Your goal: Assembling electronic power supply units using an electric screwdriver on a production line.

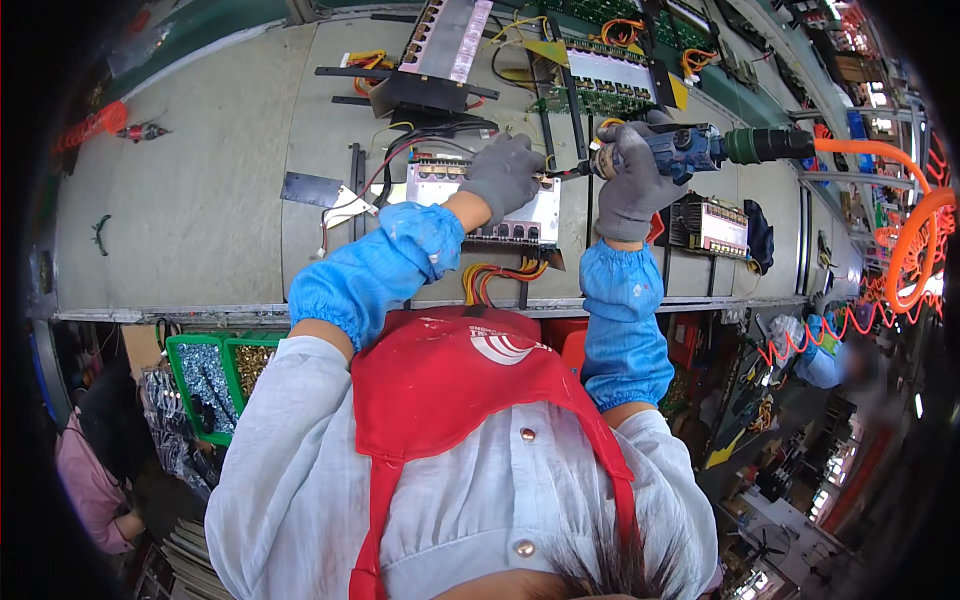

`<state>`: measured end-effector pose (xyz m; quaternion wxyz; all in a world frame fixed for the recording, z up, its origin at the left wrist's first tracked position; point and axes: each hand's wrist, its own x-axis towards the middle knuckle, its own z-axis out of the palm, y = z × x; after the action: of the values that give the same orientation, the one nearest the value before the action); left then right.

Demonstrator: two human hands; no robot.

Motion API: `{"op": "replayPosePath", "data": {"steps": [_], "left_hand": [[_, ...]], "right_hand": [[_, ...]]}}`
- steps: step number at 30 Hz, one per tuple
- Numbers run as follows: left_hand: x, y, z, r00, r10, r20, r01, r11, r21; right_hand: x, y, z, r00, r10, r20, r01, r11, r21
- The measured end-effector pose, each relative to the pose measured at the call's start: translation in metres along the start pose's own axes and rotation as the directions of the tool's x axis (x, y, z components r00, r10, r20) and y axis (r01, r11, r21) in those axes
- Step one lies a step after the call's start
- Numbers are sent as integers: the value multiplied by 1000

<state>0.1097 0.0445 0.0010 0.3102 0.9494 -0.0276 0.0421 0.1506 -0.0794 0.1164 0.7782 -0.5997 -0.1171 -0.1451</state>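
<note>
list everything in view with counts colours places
Flat workbench: one, grey, upper half
Cylindrical power tool: one, blue, upper right
Flexible hoses: several, orange, mostly right
Flat metal unit: one, silver, centre
Thin wires: several, yellow and red, below unit
Boxy metal units: at least two, silver and black, top and right
Circuit boards: several, green, top
Rectangular plastic bins: two, green, lower left
Cloth apron: one, red, lower centre
Fabric sleeve covers: two, blue, centre
Left hand: one, grey-gloved, on silver unit
Right hand: one, grey-gloved, holding tool
</note>
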Motion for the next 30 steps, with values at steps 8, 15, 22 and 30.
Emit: {"op": "replayPosePath", "data": {"steps": [8, 15, 22, 30], "left_hand": [[2, -1, 3, 999, 4, -40, -6, 999, -50], [3, -3, 7, 998, 4, -59, -6, 999, -36], [5, -1, 4, 999, 1, -39, -2, 999, -47], [5, -3, 6, 1000, -13, 0, 13, 999, -48]], "right_hand": [[-3, 3, 6, 1000, 13, -25, -15, 996, -83], [-1, 14, -1, 998, 57, -34, -60, 995, -80], [0, 11, 1, 999, 39, -20, -40, 997, -68], [-1, 18, -4, 999, 51, -10, -51, 998, -48]]}}
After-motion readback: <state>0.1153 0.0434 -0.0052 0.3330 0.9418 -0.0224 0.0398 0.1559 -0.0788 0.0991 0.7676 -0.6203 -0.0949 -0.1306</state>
